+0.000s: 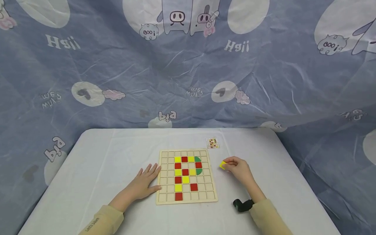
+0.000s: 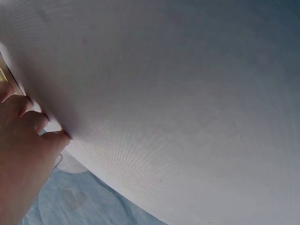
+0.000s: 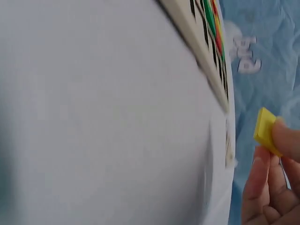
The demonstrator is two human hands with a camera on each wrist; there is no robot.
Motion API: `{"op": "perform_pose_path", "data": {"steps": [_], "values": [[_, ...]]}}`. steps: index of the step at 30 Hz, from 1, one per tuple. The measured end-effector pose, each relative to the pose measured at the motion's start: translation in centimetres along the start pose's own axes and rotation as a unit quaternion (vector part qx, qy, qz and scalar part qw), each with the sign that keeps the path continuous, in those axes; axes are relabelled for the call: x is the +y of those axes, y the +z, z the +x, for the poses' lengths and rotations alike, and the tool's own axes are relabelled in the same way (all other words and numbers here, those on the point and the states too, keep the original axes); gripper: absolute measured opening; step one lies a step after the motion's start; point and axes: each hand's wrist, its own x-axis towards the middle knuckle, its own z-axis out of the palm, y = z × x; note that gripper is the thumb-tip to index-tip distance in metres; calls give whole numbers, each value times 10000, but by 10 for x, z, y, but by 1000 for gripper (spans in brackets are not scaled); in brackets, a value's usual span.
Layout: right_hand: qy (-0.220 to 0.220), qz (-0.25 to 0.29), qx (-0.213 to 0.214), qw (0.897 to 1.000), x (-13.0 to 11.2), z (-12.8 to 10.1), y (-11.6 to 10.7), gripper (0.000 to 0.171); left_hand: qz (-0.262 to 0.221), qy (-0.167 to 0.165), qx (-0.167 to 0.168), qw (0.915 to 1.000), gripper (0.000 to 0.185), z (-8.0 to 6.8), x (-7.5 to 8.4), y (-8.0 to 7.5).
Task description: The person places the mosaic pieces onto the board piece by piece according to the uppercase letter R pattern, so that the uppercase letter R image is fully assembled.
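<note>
A white table (image 1: 102, 163) stands before a blue cartoon-print cloth backdrop (image 1: 117, 65).

Pale yellow sleeves (image 1: 102, 222), bare hands (image 1: 145, 182)

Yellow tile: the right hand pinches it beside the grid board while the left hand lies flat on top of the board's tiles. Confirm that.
Not quite. The left hand lies flat on the table against the grid board's left edge, not on its tiles, per the head view. The right hand does pinch the yellow tile.
</note>
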Motion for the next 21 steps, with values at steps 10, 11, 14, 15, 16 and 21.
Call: {"op": "perform_pose_path", "data": {"steps": [10,11,14,15,16,21], "values": [[-565,168,-1372,9888,-16,-47,31,16,19,5,-24,10000,83,1,2,-1],[-656,113,-1484,9867,-17,-51,32,15,24,1,-25,10000,83,1,2,-1],[-867,-78,-1733,9810,-16,-58,37,10,35,-25,-26,10000,83,1,2,-1],[-919,-106,-1800,9793,-16,-60,38,9,34,-32,-23,10000,83,0,3,-2],[-938,-118,-1863,9779,-16,-62,40,7,27,-36,-16,10000,83,0,3,-2],[-1104,-222,-1971,9739,-14,-66,45,5,14,-80,-11,10000,84,0,4,-1]]}}
